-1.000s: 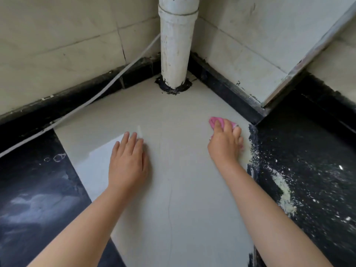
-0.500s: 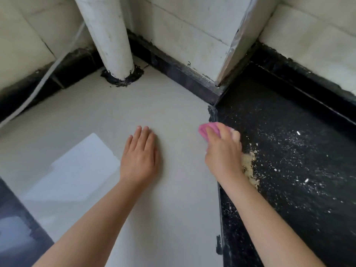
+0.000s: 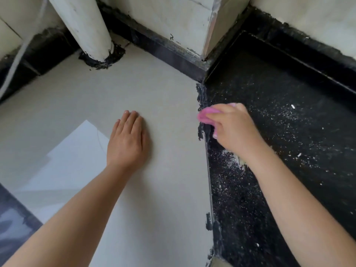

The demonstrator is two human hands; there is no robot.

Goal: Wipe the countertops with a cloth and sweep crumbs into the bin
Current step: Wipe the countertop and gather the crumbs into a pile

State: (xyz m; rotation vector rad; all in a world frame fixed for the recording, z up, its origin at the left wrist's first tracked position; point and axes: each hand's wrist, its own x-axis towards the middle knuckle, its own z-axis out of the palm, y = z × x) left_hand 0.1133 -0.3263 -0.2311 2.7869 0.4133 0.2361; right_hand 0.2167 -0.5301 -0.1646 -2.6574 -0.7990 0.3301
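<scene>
Head view: the right hand (image 3: 234, 128), right of centre in the frame, has its grip curled round a bunched pink cloth (image 3: 205, 114), which sits just over the seam where the pale bench (image 3: 163, 189) meets the black bench (image 3: 289, 151). The left hand (image 3: 127, 143), at centre, lies flat with straight fingers on the pale surface, holding nothing. White crumbs (image 3: 229, 160) speckle the black surface, thickest below the right wrist.

To wipe well, I would press the cloth flat and drag in one direction, herding the crumbs into a single pile rather than scattering them. The rough dark sealant along the seam may trap bits. No bin is in view.
</scene>
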